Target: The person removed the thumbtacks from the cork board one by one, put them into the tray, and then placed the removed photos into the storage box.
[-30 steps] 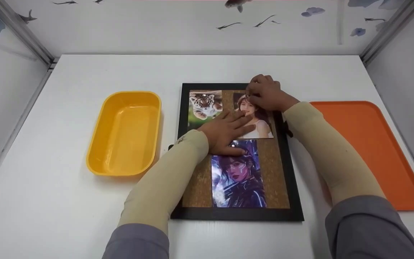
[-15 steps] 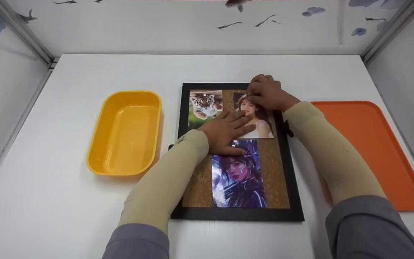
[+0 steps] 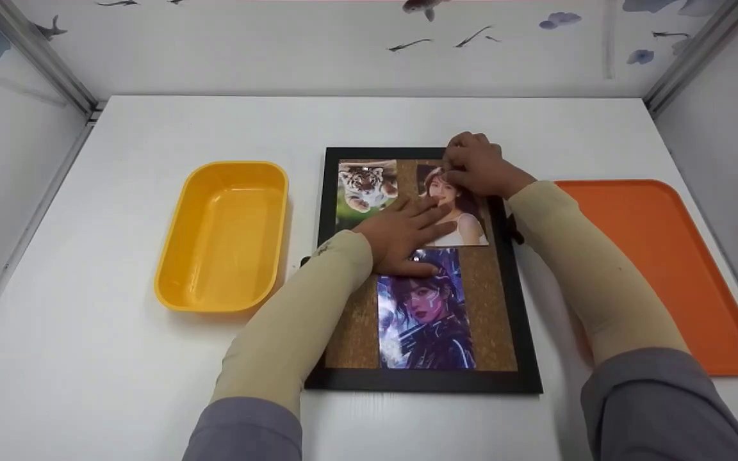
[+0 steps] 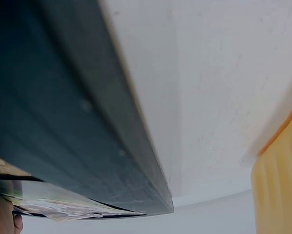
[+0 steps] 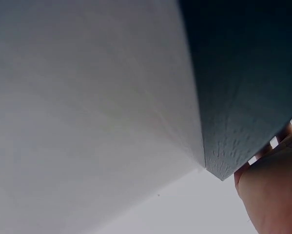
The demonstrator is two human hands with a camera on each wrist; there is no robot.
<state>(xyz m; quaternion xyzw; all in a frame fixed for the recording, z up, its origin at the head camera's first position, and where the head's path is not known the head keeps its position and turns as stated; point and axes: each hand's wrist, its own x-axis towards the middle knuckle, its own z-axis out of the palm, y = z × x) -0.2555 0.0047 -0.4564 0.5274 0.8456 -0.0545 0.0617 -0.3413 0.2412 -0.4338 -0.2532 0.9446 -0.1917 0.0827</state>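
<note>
A black-framed cork board (image 3: 489, 307) lies flat on the table, bearing several photos. My left hand (image 3: 404, 234) rests on it palm down with spread fingers. Those fingers overlap the portrait photo (image 3: 468, 227), and the thumb reaches over the purple picture (image 3: 426, 320). At the board's top right, my right hand (image 3: 479, 165) has its fingers bent, thumb and fingertips at the portrait's top edge; I cannot tell what they pinch. The tiger photo (image 3: 364, 186) sits at the upper left. Small shiny pins show atop the tiger photo and the purple picture.
A yellow basin (image 3: 228, 243) stands left of the board. An orange tray (image 3: 676, 256) lies to the right, partly under the right forearm. Patterned white panels (image 3: 318, 57) enclose the table at the back and sides. Dark clips (image 3: 514, 229) stick out at the frame's sides.
</note>
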